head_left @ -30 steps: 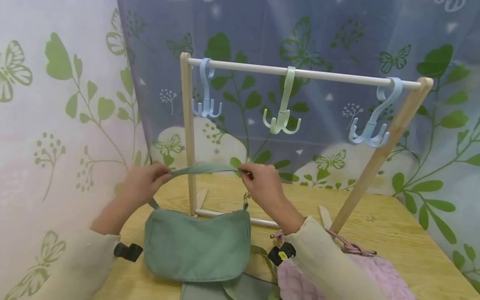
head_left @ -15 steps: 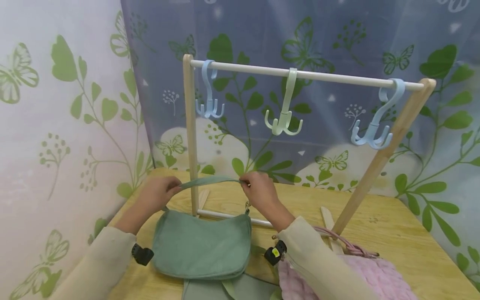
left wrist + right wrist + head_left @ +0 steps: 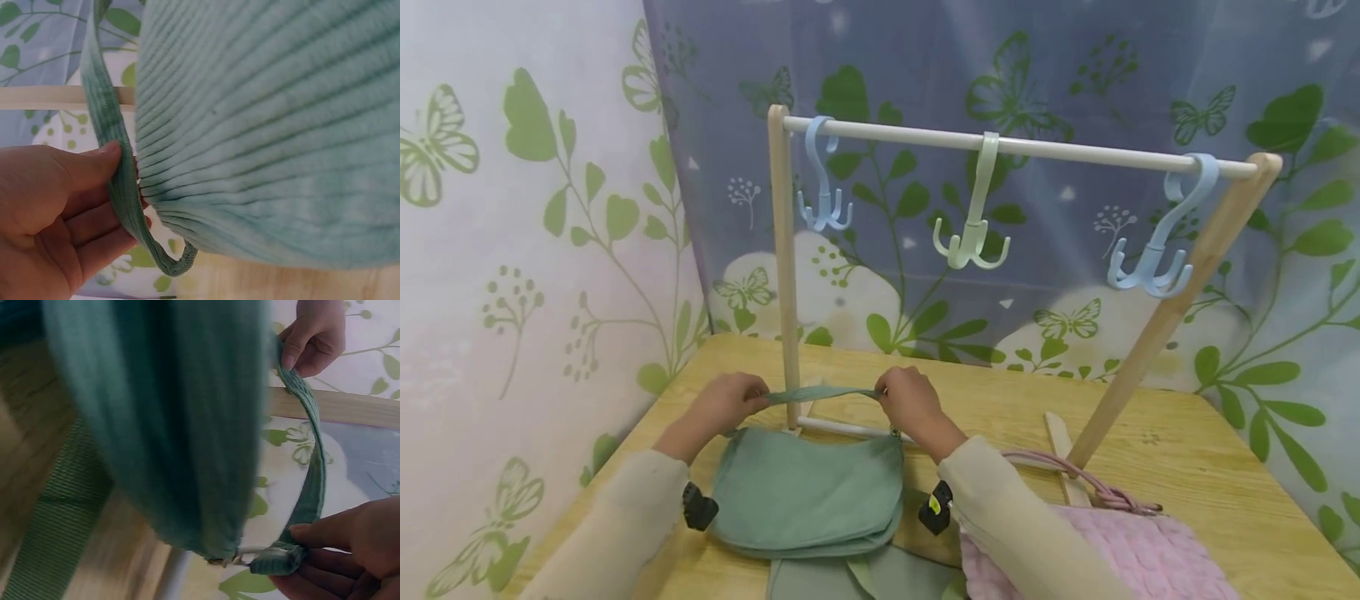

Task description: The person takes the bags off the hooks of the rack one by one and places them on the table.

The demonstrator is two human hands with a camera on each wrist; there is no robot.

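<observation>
A green corduroy shoulder bag [image 3: 808, 492] hangs below its strap [image 3: 822, 392], its lower edge overlapping a grey-green bag [image 3: 842, 577] on the table. My left hand [image 3: 730, 404] pinches the strap near its left end; in the left wrist view, thumb and fingers close on the ribbed band [image 3: 112, 125]. My right hand [image 3: 912, 408] pinches the strap's other end, close to a metal clasp [image 3: 228, 557] seen in the right wrist view. Between both hands the strap runs nearly level. The pink quilted bag [image 3: 1105, 550] lies to the right, partly behind my right sleeve.
Behind the bags stands a wooden rack with a white top bar [image 3: 910, 135]. On it hang a blue hook [image 3: 823, 200] at left, a pale green hook [image 3: 976, 237] in the middle and another blue hook [image 3: 1153, 258] at right. The wooden table [image 3: 1210, 467] meets patterned curtains.
Both hands have come down with the green bag, and the left has shifted slightly right. The strap now sits lower against the rack's left post.
</observation>
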